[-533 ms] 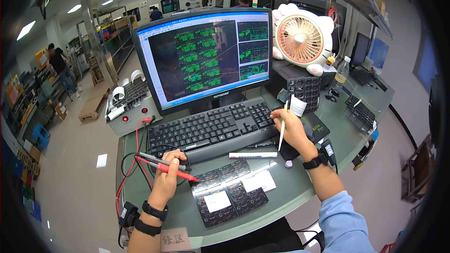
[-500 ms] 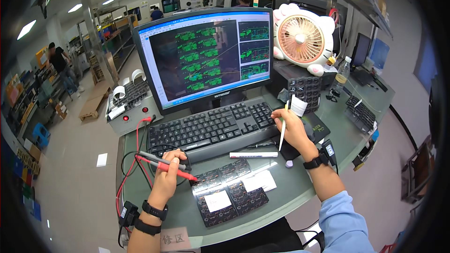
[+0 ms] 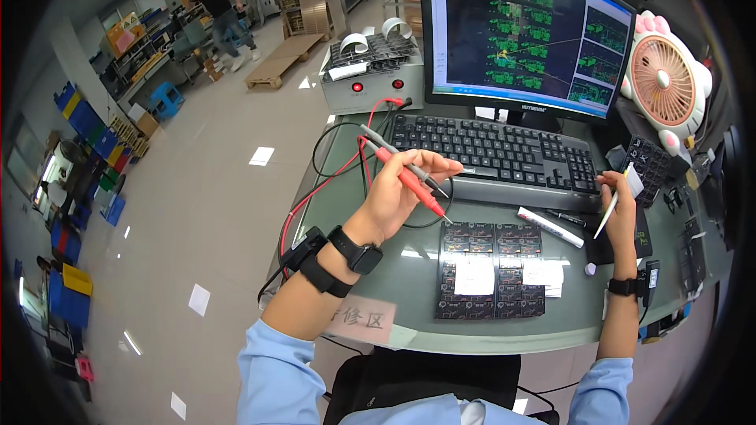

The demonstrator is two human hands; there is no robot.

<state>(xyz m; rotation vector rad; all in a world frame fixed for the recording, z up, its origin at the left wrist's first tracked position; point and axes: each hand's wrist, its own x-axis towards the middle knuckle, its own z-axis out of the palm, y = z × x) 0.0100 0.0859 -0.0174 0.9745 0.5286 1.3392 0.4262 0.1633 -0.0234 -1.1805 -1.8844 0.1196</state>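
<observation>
My left hand (image 3: 398, 193) holds a red test probe (image 3: 416, 187) and a grey test probe (image 3: 394, 149) together, fingers partly stretched out. Both tips point down and right; the red one's tip is by the upper left corner of the circuit board panels (image 3: 465, 307). Whether it touches them I cannot tell. Paper slips (image 3: 475, 275) lie on these dark panels. Beside the keyboard's right end, my right hand (image 3: 622, 208) is closed around a slim white pen-like stick (image 3: 606, 215), its tip pointing down and left.
A keyboard (image 3: 504, 149) sits before a monitor (image 3: 528, 102) showing green board layouts. A white marker (image 3: 550, 227), a dark pen (image 3: 567, 218) and a purple cap (image 3: 590, 269) lie near. A grey box (image 3: 362, 94) with red lights stands left; a cat-shaped fan (image 3: 665, 79) stands right.
The view has swung left, so the desk sits further right in the picture. My left hand has turned and its fingers have loosened around the probes. My right hand still grips the white stick.
</observation>
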